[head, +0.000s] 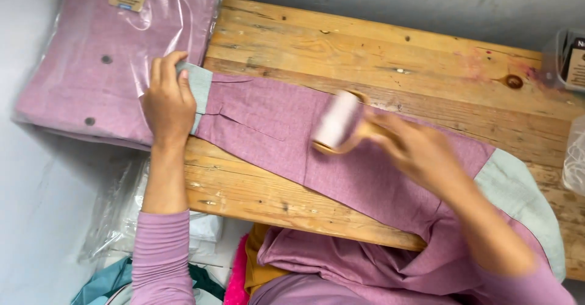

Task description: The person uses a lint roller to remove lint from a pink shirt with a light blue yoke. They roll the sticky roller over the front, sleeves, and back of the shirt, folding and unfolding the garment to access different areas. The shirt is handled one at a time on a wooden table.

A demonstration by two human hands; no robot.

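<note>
Before you stands a bench (378, 49) of rough, knotted wooden planks, set against a grey wall. A mauve shirt sleeve (286, 140) with a pale green cuff (200, 92) lies stretched flat across it, the rest of the garment spilling over the near edge. At the far left corner you see a stack of folded mauve shirts (103, 55) in clear plastic bags, overhanging the bench end. A clear plastic box (563, 61) sits at the far right edge.

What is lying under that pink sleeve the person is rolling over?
The pink sleeve lies flat on a wooden table, whose planks show on both sides. The left hand presses its pale cuff; the right hand runs a lint roller on top. The wood directly beneath is covered.
</note>
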